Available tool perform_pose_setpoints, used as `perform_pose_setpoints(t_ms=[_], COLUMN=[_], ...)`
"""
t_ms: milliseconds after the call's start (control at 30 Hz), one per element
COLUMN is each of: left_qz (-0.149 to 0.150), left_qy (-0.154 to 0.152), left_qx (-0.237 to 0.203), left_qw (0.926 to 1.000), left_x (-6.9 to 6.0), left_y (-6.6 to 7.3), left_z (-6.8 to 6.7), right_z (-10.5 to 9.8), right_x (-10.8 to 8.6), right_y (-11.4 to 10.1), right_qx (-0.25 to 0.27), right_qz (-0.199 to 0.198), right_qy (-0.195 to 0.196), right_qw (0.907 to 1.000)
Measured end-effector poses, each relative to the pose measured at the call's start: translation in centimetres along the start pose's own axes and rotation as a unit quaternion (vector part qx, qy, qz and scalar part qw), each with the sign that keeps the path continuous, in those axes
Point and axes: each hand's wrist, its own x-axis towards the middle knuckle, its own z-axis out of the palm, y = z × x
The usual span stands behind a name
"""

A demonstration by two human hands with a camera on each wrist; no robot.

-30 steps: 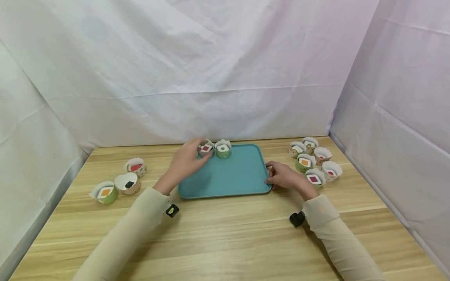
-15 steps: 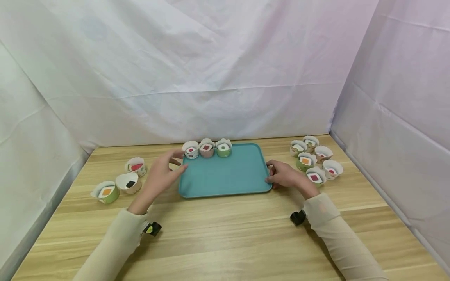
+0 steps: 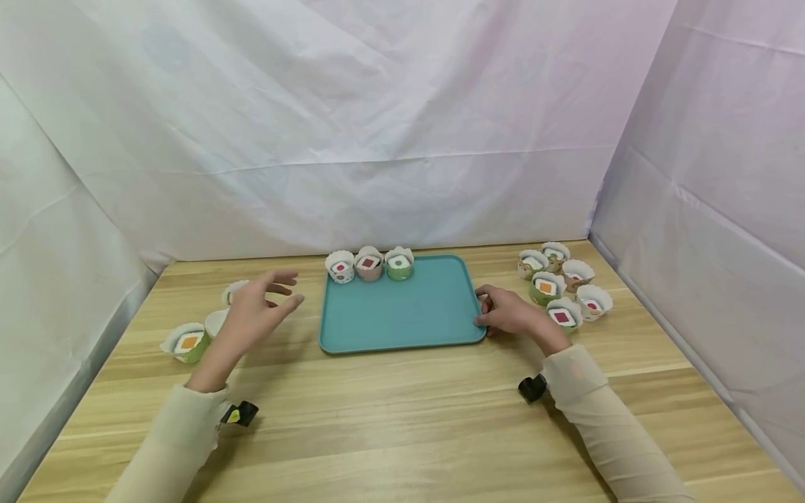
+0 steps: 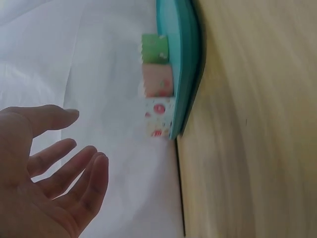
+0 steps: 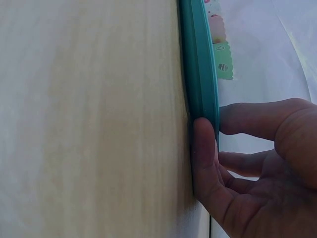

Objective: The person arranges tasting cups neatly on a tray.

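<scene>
My left hand (image 3: 251, 313) is in the air left of the tray, its fingers spread and holding nothing. In the head view it partly covers two paper baking cups, including a white cup (image 3: 216, 322); a green cup (image 3: 189, 343) stands just left of it. My right hand (image 3: 508, 312) holds the right edge of the blue-green tray (image 3: 402, 314), and in the right wrist view its thumb and fingers lie at the rim. Three cups line the tray's back left: a white dotted cup (image 3: 340, 267), a pink cup (image 3: 369, 264) and a green cup (image 3: 399, 264).
Right of the tray stands a cluster of several paper cups, among them a green cup (image 3: 546, 288) with an orange-topped white piece. All sit on a wooden table (image 3: 402, 419). White cloth (image 3: 390, 126) hangs behind and along both sides.
My left hand has withdrawn from the tray's back-left cups, moving left and nearer until it hovers over the left cups. The right hand has stayed at the tray edge.
</scene>
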Motion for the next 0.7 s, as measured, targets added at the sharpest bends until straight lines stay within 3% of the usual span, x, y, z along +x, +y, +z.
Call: perform_pose_setpoints(t_ms=[267, 700], left_qz=[0.001, -0.032], left_qy=[-0.002, -0.072], left_qx=[0.055, 0.086], left_qw=[0.9985, 0.9932], left_x=[-1.4, -2.5], left_y=[-1.6, -4.7], left_z=[-3.3, -9.6], right_z=[-0.2, 0.0], right_x=[-0.2, -0.1], right_y=[-0.1, 0.0], right_qx=[-0.011, -0.014], right_qz=[-0.001, -0.001], right_qy=[0.003, 0.004], right_qw=[0.9999, 0.9999])
